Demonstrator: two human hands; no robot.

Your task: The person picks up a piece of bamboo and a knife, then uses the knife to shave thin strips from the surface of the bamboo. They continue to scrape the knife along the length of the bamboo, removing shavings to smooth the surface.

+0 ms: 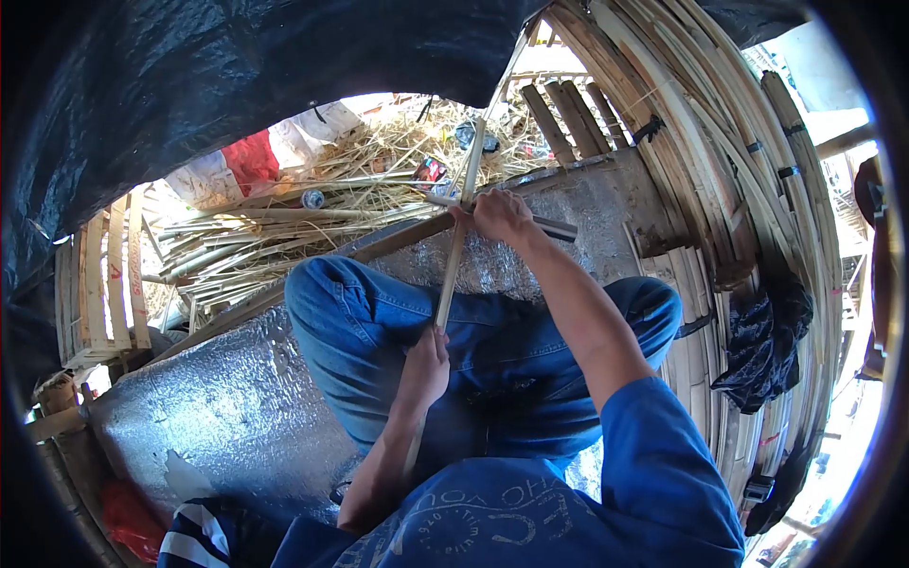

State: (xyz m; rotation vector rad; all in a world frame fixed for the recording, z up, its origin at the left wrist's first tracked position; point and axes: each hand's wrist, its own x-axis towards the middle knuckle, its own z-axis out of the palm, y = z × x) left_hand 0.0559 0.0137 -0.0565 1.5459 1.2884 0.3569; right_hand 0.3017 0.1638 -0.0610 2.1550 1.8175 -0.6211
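A long pale bamboo strip point(453, 270) runs upright through the middle of the view, over the crossed legs in blue jeans. My left hand point(425, 367) is closed around its lower part, near the lap. Higher up, my right hand point(496, 216) is closed on a knife, next to the strip. The knife's dark handle end point(557, 229) sticks out to the right of the fist, and a narrow piece shows on its left, against the strip. Exactly how blade and strip touch is too small to tell.
Silvery foil sheeting point(218, 407) covers the seat. Beyond its wooden edge lie cut bamboo pieces and shavings point(237, 232). Bundled long strips point(701, 123) curve down the right side, with a black plastic bag point(765, 341). A slatted crate point(104, 279) stands left; dark tarp point(237, 76) hangs above.
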